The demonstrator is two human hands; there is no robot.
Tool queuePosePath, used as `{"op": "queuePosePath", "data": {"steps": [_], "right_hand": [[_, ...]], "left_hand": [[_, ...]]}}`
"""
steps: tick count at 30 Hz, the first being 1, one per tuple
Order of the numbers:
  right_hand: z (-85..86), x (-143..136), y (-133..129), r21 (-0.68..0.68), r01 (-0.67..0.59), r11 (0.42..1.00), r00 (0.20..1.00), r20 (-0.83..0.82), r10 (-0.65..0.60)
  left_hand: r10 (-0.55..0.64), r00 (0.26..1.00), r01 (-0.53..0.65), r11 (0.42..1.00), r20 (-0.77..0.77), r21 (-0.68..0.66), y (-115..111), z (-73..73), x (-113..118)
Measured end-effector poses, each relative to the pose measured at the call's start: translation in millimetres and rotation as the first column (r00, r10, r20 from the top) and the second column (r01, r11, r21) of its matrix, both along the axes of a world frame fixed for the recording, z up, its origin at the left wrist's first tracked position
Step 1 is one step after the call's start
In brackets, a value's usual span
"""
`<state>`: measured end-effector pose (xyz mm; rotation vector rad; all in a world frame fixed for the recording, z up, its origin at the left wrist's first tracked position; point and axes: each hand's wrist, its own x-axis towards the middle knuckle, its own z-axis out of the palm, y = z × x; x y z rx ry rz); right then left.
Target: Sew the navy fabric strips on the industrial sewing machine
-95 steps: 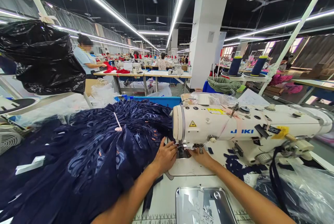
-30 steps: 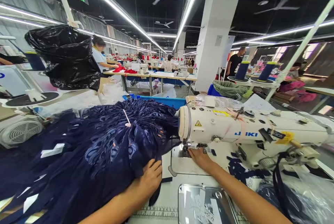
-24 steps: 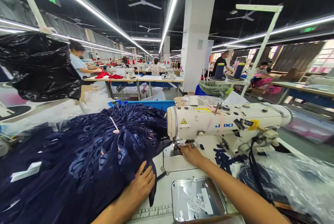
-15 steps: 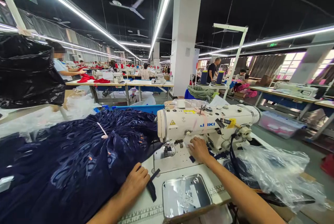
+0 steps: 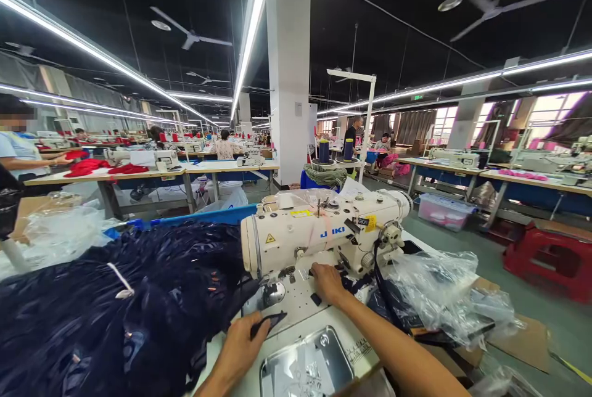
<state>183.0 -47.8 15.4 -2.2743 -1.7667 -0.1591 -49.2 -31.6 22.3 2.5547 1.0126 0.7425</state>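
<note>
My left hand [image 5: 244, 343] is closed, thumb against fingers, on a dark navy fabric strip [image 5: 274, 319]; the tip of the strip points toward the machine bed. Beneath the arm of a white JUKI sewing machine [image 5: 319, 232], my right hand [image 5: 327, 285] rests on the bed with its fingers curled. What those fingers hold, if anything, is hidden. Small dark fabric pieces [image 5: 316, 299] lie beside it. Left of the machine spreads a large heap of navy garments [image 5: 139, 298], with a white tie [image 5: 121, 280] on top.
A metal tray [image 5: 305, 366] with white slips is set into the table's front. Clear plastic bags [image 5: 435, 289] cover the right side. A red stool [image 5: 550, 258] stands on the floor at right. Other people work at tables farther back.
The view has swung right. My left hand has moved closer to the machine bed, with the strip now lifted and pointing forward. My right hand stays under the machine arm.
</note>
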Motion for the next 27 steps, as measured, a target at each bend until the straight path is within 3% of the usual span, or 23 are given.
{"op": "queuePosePath", "data": {"steps": [3, 6, 9, 13, 19, 22, 25, 27], "right_hand": [[-0.6, -15.9, 4.3, -0.025, -0.099, 0.995, 0.993, -0.063, 0.098], [-4.9, -32.4, 9.5, -0.039, -0.186, 0.982, 0.977, -0.116, 0.180], [-9.1, -36.9, 10.1, -0.023, -0.196, 0.980, 0.973, -0.130, 0.191], [-7.1, -19.2, 4.2, 0.018, -0.135, 0.991, 0.988, -0.069, 0.136], [6.7, 13.9, -11.8, 0.127, -0.052, 0.991, 0.994, 0.098, 0.039], [3.9, 10.5, -17.0, 0.185, -0.246, 0.951, 0.961, 0.174, 0.215], [-7.0, -3.1, -17.6, 0.177, -0.529, 0.830, 0.845, 0.197, 0.497], [-15.7, -12.7, -15.9, 0.159, -0.600, 0.784, 0.799, 0.181, 0.574]], "left_hand": [[-0.016, 0.999, 0.017, 0.999, 0.034, -0.046, 8.2, -11.2, 18.9], [0.014, 0.999, -0.011, 0.998, 0.048, -0.062, 15.9, -16.7, 23.3], [0.055, 0.998, -0.055, 0.997, -0.006, 0.053, 18.4, -18.4, 17.7], [-0.015, 0.981, 0.073, 0.954, -0.195, 0.292, 17.2, -20.6, 11.6], [-0.066, 0.962, 0.127, 0.967, -0.265, 0.220, 15.8, -22.3, 6.8], [-0.109, 0.967, 0.162, 0.961, -0.230, 0.225, 11.2, -23.1, 0.0], [-0.172, 0.963, 0.219, 0.949, -0.209, 0.228, 5.7, -24.3, -7.3], [-0.198, 0.953, 0.247, 0.947, -0.231, 0.208, 3.0, -25.2, -10.8]]}}
